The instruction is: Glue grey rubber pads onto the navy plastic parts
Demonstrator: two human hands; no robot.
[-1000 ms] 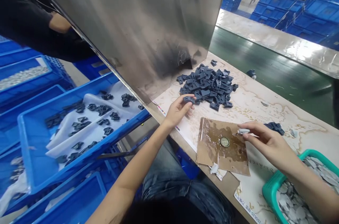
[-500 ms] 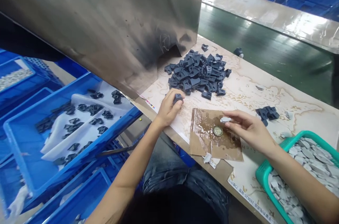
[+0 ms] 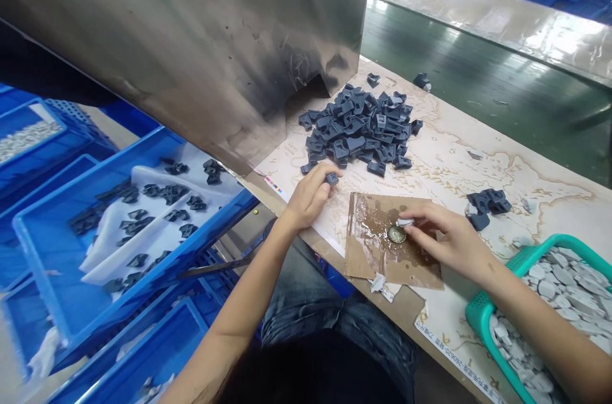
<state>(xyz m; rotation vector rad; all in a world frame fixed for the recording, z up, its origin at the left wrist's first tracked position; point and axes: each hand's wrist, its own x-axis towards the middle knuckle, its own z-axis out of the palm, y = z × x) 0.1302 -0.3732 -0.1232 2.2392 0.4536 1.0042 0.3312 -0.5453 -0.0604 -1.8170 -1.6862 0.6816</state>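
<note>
White piece (image 3: 405,222), pinched in right fingers (image 3: 423,213): shifted closer to cap (image 3: 396,236) on wet cardboard (image 3: 359,259); contact unclear. Dark part (image 3: 332,179), gripped in left fingers (image 3: 321,172): just beside dark pile (image 3: 358,129) on desk (image 3: 521,158). I advise light, level dip, keeping fingers dry.

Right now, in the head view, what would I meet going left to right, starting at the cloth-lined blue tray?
Cloth-lined blue tray → left hand → small round cap → right hand → green basket.
</note>
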